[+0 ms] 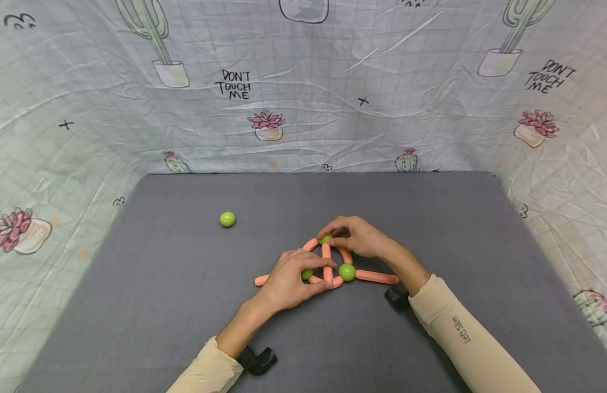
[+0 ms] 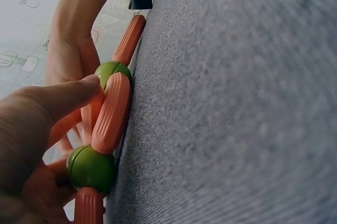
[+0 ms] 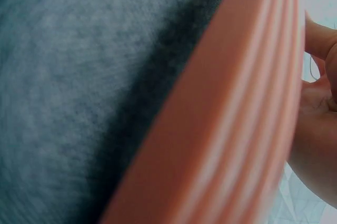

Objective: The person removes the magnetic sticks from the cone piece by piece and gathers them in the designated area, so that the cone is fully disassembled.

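While both forearms reach in from the near edge, a person's hands work on a flat figure of orange sticks and green balls near the middle of a dark grey table (image 1: 185, 305). The left hand (image 1: 289, 277) has its forefinger across the middle stick (image 1: 326, 252) and its thumb at the lower end, holding it between them. The right hand (image 1: 364, 236) pinches the top ball (image 1: 325, 238) between thumb and fingers, at the middle stick's far end. Curved sticks slope down on either side — the left curve (image 1: 310, 244) and the right curve (image 1: 345, 255). Below them sit the left ball (image 1: 307, 274), partly covered by the left hand, and the right ball (image 1: 347, 272), with a bottom curve (image 1: 337, 282) between. Straight arms stick outward: a left stick (image 1: 261, 280) and a right stick (image 1: 377, 277). A loose ball (image 1: 227, 219) lies well apart, toward the far left. Behind hangs a pale cloth (image 1: 313, 65) printed with potted cacti.
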`<control>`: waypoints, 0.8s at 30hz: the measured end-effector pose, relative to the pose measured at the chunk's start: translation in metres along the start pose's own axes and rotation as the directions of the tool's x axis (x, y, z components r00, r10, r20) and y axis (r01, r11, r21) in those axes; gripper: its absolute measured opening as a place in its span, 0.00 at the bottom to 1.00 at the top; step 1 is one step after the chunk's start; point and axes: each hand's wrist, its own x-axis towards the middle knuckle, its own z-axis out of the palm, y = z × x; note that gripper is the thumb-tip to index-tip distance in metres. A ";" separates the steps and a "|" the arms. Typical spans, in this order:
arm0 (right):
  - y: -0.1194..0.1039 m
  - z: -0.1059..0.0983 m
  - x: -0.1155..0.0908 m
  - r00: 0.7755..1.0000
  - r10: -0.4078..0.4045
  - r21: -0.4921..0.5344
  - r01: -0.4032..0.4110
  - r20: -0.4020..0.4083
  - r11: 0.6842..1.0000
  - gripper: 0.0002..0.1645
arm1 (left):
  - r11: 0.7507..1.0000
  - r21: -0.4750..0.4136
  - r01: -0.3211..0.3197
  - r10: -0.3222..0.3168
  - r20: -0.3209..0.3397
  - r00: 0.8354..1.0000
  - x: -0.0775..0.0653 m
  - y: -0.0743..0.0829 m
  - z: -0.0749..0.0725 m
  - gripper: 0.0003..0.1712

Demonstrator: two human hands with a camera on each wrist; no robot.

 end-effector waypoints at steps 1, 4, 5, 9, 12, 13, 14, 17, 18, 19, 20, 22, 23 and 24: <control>0.000 0.000 0.000 1.000 0.003 -0.004 -0.003 0.001 1.000 0.17 | 1.000 0.003 -0.007 0.007 0.000 1.000 0.000 0.000 0.000 0.19; 0.000 0.000 -0.001 1.000 0.011 -0.019 -0.011 0.002 1.000 0.17 | 1.000 0.002 -0.014 0.014 0.005 1.000 0.000 0.000 0.000 0.20; -0.001 0.000 -0.001 1.000 0.009 -0.020 -0.009 0.002 1.000 0.17 | 1.000 0.001 -0.014 0.014 0.007 1.000 0.001 -0.001 -0.001 0.20; -0.001 0.000 -0.001 1.000 -0.005 -0.007 0.005 0.004 1.000 0.16 | 0.999 -0.014 -0.039 0.039 -0.001 0.999 0.001 -0.001 -0.001 0.19; -0.001 0.001 -0.002 1.000 -0.006 -0.002 0.006 0.001 1.000 0.16 | 0.998 -0.024 -0.062 0.062 -0.008 0.998 0.002 -0.001 0.000 0.19; -0.001 0.001 -0.003 1.000 -0.006 -0.003 0.006 0.001 1.000 0.16 | 0.998 -0.026 -0.063 0.062 -0.008 0.998 0.001 -0.001 0.000 0.19; -0.001 0.001 -0.003 1.000 -0.006 -0.003 0.006 0.001 1.000 0.16 | 0.998 -0.027 -0.060 0.060 -0.007 0.998 0.001 -0.001 0.000 0.19; -0.001 0.002 -0.004 1.000 -0.006 -0.005 0.006 0.001 1.000 0.16 | 0.998 -0.033 -0.055 0.055 -0.007 0.998 0.001 -0.001 0.001 0.19; -0.001 0.002 -0.003 1.000 -0.006 -0.005 0.006 0.002 1.000 0.16 | 0.998 -0.036 -0.053 0.053 -0.008 0.999 0.001 -0.002 0.000 0.19; -0.001 0.002 -0.003 1.000 -0.006 -0.004 0.006 0.003 1.000 0.16 | 0.998 -0.040 -0.054 0.054 -0.010 0.999 0.001 -0.002 0.000 0.19; -0.002 0.002 -0.003 1.000 -0.003 -0.005 0.003 0.003 1.000 0.16 | 0.997 -0.045 -0.056 0.056 -0.013 0.998 0.002 -0.002 0.000 0.19; -0.002 0.002 -0.002 1.000 0.005 -0.007 -0.005 0.002 1.000 0.16 | 0.996 -0.054 -0.065 0.064 -0.019 0.998 0.003 -0.003 0.000 0.19; -0.003 0.001 -0.002 1.000 0.011 -0.008 -0.011 0.001 1.000 0.16 | 0.996 -0.055 -0.068 0.067 -0.021 0.998 0.003 -0.003 0.000 0.19; -0.003 0.001 -0.002 1.000 0.014 -0.007 -0.014 0.003 1.000 0.17 | 0.996 -0.055 -0.066 0.065 -0.018 0.998 0.003 -0.002 -0.001 0.18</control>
